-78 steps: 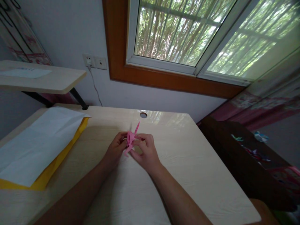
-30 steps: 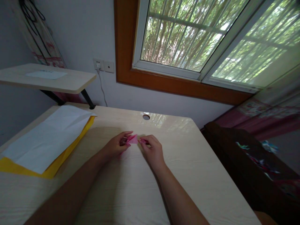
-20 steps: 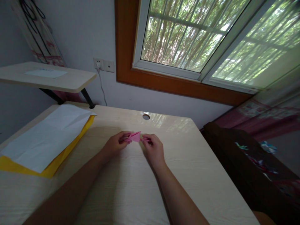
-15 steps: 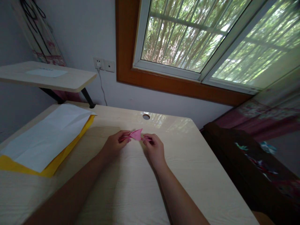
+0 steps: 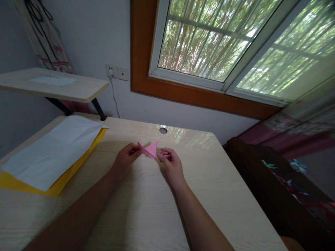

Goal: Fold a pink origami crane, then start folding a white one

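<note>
Pale wood desk under window, frame centre. Pink folded paper held just above desk, long axis left-right. Left hand pinches left tip, right hand pinches right end; both equally near. White sheet at left.

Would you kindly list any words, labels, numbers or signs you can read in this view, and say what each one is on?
None can be read.
Pale sheet on the raised side shelf: faint marks, too blurred to read.
Patterned hanging panel on the wall: a red pattern, no legible text.
Pink folded paper between the hands: no print visible.
</note>
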`<state>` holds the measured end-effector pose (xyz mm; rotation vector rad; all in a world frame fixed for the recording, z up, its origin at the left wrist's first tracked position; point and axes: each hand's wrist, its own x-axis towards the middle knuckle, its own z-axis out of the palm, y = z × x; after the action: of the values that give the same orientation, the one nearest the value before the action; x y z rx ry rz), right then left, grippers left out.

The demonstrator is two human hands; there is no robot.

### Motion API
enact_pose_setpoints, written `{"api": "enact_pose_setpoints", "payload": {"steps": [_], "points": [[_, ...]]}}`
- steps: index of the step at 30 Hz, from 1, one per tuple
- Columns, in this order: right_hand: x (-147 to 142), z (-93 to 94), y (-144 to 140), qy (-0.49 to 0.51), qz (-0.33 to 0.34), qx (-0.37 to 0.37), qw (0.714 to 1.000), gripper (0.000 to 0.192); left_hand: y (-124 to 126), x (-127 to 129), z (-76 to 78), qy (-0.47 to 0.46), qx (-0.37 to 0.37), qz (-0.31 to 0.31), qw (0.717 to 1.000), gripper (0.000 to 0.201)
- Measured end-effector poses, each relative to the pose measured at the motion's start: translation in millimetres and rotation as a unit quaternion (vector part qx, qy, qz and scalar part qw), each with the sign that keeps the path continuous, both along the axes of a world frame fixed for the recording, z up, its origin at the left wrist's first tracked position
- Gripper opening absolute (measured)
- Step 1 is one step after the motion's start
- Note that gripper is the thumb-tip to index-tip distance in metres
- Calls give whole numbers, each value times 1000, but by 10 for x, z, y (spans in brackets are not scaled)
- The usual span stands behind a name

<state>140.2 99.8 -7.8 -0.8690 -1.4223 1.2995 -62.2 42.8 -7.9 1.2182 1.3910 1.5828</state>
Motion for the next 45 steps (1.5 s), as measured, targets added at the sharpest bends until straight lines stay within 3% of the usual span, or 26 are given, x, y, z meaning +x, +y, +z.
{"api": "enact_pose_setpoints", "payload": {"steps": [3,8,12,20,25,30,37,45], "points": [[-2,-21,-13,-17,1,24,1000,23,4,22,-3,-9,13,9,1000,19],[11,-70,0,-68,-12,89,994,18,20,79,-49,-144,-19,-35,989,26],[26,-62,13,-95,-18,113,989,13,25,92,-56,-174,-15,-37,984,25],[10,-4,-16,-102,1,134,986,10,12,72,-42,-143,-7,-29,989,31],[9,16,-39,-114,-66,180,975,7,-24,76,4,-65,-14,-1,998,29],[62,65,-56,-183,-121,265,939,7,-55,88,25,-26,9,11,1000,25],[60,83,-95,-202,-58,306,929,14,-61,79,3,-8,11,1,1000,28],[21,77,-85,-187,-22,268,945,14,-63,76,11,-3,2,14,1000,29]]}}
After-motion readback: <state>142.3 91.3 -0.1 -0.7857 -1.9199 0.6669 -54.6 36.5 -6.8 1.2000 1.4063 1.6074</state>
